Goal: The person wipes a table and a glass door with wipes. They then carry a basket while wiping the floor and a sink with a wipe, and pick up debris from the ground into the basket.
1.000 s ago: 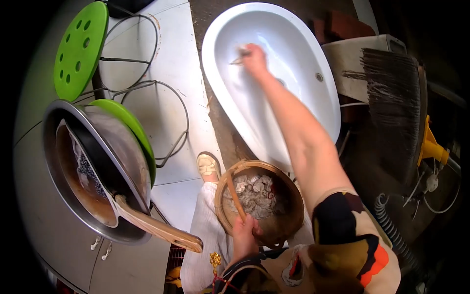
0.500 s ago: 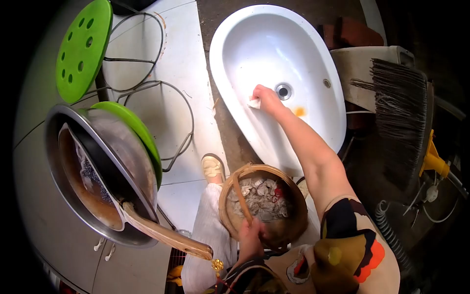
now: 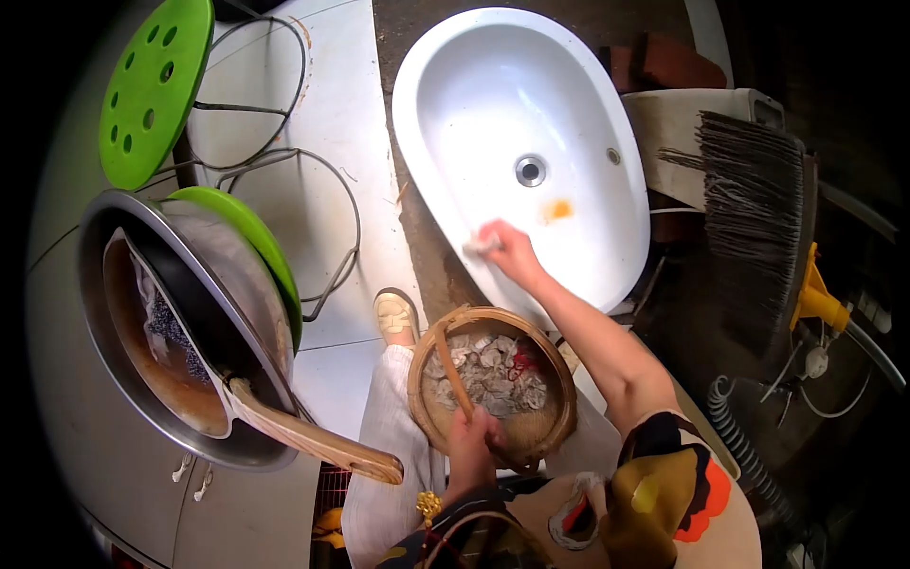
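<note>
My left hand (image 3: 473, 438) is closed round the flat handle (image 3: 452, 371) of a round woven basket (image 3: 564, 408). Crumpled greyish scraps (image 3: 498, 372) and a bit of red lie inside the basket. Over the near-left rim of a white oval washbasin (image 3: 474, 123), my right hand (image 3: 513, 254) is closed on a small whitish wad (image 3: 482, 245), blurred by motion. A yellow-brown stain (image 3: 557, 210) shows on the basin's inner wall, beside the drain (image 3: 531, 171).
On the left, a steel pot (image 3: 95, 313) with a wooden-handled pan (image 3: 322, 446) inside stands on a green stool (image 3: 242, 223). Another green stool (image 3: 156, 85) lies behind it. A bristle broom (image 3: 754, 218) and reddish bricks (image 3: 678, 62) are at the right.
My right hand has moved from beside the drain back towards me, to the basin's near-left rim, with the whitish wad. The view has shifted slightly; my left hand still grips the basket handle.
</note>
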Available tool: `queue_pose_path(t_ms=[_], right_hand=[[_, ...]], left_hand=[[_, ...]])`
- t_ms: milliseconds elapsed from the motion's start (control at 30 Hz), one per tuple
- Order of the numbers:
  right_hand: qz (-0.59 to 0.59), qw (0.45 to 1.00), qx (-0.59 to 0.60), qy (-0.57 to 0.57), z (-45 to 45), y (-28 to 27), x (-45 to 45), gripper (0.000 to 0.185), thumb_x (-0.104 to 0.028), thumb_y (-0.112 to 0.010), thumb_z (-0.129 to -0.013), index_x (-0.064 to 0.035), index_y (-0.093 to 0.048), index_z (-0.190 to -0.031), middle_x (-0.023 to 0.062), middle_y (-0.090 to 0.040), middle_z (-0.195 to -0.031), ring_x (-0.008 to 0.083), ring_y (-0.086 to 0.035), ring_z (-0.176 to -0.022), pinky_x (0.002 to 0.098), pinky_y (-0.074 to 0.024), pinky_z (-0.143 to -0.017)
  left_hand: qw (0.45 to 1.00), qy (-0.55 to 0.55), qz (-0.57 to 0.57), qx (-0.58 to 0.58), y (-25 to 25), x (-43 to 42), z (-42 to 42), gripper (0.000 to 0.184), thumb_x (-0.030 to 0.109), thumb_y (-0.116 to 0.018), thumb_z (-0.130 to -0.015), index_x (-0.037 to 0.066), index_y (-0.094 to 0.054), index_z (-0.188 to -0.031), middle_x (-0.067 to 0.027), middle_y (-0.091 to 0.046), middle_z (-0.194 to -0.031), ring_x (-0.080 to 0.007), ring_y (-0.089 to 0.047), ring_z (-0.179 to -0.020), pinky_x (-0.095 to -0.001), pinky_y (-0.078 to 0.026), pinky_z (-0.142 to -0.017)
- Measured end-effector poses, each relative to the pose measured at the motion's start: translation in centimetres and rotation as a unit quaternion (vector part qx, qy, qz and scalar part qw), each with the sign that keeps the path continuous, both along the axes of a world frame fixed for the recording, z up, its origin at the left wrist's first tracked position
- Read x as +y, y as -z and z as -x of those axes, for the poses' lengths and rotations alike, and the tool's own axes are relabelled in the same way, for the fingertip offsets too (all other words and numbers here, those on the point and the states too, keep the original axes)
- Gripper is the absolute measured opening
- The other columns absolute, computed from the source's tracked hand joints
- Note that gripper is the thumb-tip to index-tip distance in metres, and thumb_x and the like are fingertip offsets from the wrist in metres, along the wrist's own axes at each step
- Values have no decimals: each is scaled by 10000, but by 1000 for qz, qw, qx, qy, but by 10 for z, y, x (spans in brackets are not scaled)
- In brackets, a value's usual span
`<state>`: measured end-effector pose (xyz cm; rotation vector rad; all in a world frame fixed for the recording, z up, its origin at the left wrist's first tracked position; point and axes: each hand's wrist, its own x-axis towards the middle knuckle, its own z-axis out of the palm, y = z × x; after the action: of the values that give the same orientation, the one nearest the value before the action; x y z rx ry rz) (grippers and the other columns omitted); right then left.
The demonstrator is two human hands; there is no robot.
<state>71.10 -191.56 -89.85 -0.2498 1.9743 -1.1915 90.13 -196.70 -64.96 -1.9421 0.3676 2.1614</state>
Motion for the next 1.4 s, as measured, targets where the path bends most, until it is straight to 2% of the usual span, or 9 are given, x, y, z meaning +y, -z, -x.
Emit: queue_pose_path(t_ms=[167, 367, 533, 667, 800, 967, 1100, 1267, 1400], right_hand=[[-118, 958, -3, -260, -7, 9, 106, 169, -37, -710, -649, -76, -623, -788, 82, -619, -848, 229, -611, -816, 307, -480, -761], [-151, 910, 372, -105, 116, 52, 84, 120, -121, -475, -821, -37, -557, -845, 180, -563, -852, 335, -551, -833, 403, -442, -736], [-185, 959, 198, -85, 11, 73, 96, 196, -187, -380, -896, -56, -515, -844, 154, -552, -923, 321, -529, -870, 435, -451, -784], [-236, 872, 229, -363, -5, 33, 131, 133, -115, -506, -786, -59, -581, -880, 97, -558, -925, 230, -550, -877, 348, -499, -770], [-362, 723, 398, -434, 62, 31, 179, 73, -52, -553, -707, -74, -612, -669, 74, -540, -900, 235, -541, -909, 337, -502, -750], [-321, 690, 474, -443, 90, -26, 182, 80, -52, -548, -707, -71, -626, -706, 97, -528, -893, 250, -521, -871, 350, -484, -717], [-391, 859, 221, -246, -20, -11, 213, 192, -67, -496, -761, 0, -580, -920, 129, -534, -958, 284, -493, -962, 363, -450, -857], [-269, 907, 247, -210, -81, -3, 121, 236, -16, -534, -764, 13, -610, -986, 154, -583, -1045, 266, -539, -931, 342, -471, -807], [-102, 962, -248, 62, -34, -25, 82, 240, -25, -633, -769, 37, -627, -1001, 52, -649, -899, 108, -589, -797, 247, -465, -721]], left_hand=[[1000, 4, -3, 13, -1, -1, -3, 141, 187, -457, -952, 103, -380, -870, -16, -417, -670, -128, -394, -575, -278, -376, -552], [1000, 21, 6, 12, 7, 5, -15, 135, 194, -457, -952, 105, -383, -882, -16, -416, -668, -128, -392, -567, -279, -374, -548], [999, 24, 10, 22, 3, 3, -11, 140, 195, -455, -953, 103, -383, -875, -16, -417, -675, -127, -390, -575, -279, -370, -549], [1000, 12, 19, 22, 2, 4, -12, 141, 194, -439, -960, 103, -383, -868, -15, -415, -675, -125, -384, -578, -274, -368, -550], [999, -4, 11, 50, 0, 5, -11, 143, 191, -428, -964, 107, -380, -859, -14, -411, -673, -118, -379, -573, -264, -364, -548], [998, 16, 20, 58, -2, 11, -16, 160, 195, -425, -967, 114, -371, -840, -4, -405, -664, -104, -368, -562, -260, -360, -559], [998, 7, 27, 59, -5, 12, -15, 162, 186, -428, -964, 113, -368, -833, -2, -399, -665, -105, -367, -568, -264, -359, -559], [996, 15, 57, 62, 1, 26, -29, 144, 173, -434, -960, 106, -372, -848, 1, -394, -665, -104, -371, -568, -255, -357, -548], [992, -19, 80, 94, -4, 35, -38, 103, 154, -436, -955, 91, -397, -883, 4, -398, -667, -92, -381, -564, -237, -357, -530]])
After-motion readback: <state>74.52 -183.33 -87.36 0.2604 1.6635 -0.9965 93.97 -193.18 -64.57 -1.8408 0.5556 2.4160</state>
